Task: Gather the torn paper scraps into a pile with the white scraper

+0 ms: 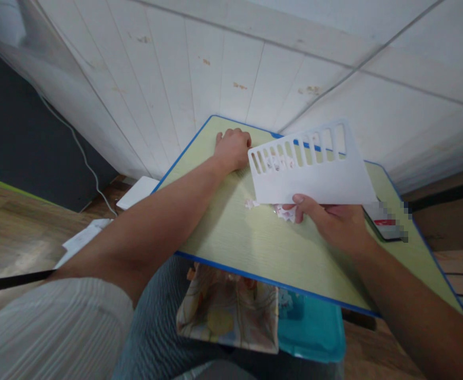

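Note:
My right hand (328, 221) is closed on the lower edge of a thin white slotted plate (310, 182), thumb on top. A row of long openings runs along its far side, growing larger toward the right. The plate is held tilted above the table. Small white pieces with reddish marks (285, 212) lie on the tabletop below it, partly hidden; some show through the slots. Beyond the plate's left end, my left hand (233, 146) rests on the table with its fingers curled down. What is under those fingers, if anything, is hidden.
The yellow-green table (251, 243) has a blue rim and stands against a white panelled wall (215, 63). A dark flat device (389, 227) lies at the right, partly blurred. Below the near edge are a patterned fabric container (231, 316) and a turquoise box (314, 330).

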Available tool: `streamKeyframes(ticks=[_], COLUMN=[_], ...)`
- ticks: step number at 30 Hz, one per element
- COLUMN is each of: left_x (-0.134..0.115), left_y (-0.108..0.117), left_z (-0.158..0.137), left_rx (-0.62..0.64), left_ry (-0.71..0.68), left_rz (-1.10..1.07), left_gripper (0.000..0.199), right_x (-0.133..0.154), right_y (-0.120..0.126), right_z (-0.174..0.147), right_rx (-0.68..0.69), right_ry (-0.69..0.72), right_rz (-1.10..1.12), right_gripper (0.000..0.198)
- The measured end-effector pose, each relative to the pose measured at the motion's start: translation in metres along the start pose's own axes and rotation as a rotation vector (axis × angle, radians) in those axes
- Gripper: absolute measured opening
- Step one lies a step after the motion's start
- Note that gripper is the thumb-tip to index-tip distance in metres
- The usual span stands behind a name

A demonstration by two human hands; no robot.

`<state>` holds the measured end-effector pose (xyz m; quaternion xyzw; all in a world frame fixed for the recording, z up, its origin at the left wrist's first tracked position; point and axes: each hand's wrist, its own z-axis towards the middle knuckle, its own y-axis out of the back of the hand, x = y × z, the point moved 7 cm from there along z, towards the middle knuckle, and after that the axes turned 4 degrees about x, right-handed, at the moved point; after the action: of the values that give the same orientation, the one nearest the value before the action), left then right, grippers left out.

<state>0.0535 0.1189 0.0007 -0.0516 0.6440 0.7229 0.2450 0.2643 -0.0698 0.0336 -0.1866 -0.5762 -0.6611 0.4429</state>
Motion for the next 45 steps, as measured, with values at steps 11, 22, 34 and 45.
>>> streamKeyframes(ticks=[11, 22, 34, 45], left_x=[0.000, 0.003, -0.002, -0.001], left_y=[-0.002, -0.005, 0.002, 0.003], left_z=[0.001, 0.004, -0.002, -0.003], left_rx=[-0.017, -0.021, 0.043, 0.046], left_ry=[0.006, -0.001, 0.064, 0.057], left_rz=[-0.007, -0.076, -0.028, -0.072], left_gripper=[0.027, 0.036, 0.032, 0.036], right_x=[-0.004, -0.001, -0.001, 0.002], right_y=[0.002, 0.008, 0.021, 0.005], right_z=[0.000, 0.002, -0.003, -0.015], right_rx=[0.020, 0.263, 0.499, 0.799], right_ry=[-0.041, -0.103, -0.201, -0.261], right_rz=[0.020, 0.260, 0.293, 0.386], right_gripper=[0.057, 0.036, 0.031, 0.034])
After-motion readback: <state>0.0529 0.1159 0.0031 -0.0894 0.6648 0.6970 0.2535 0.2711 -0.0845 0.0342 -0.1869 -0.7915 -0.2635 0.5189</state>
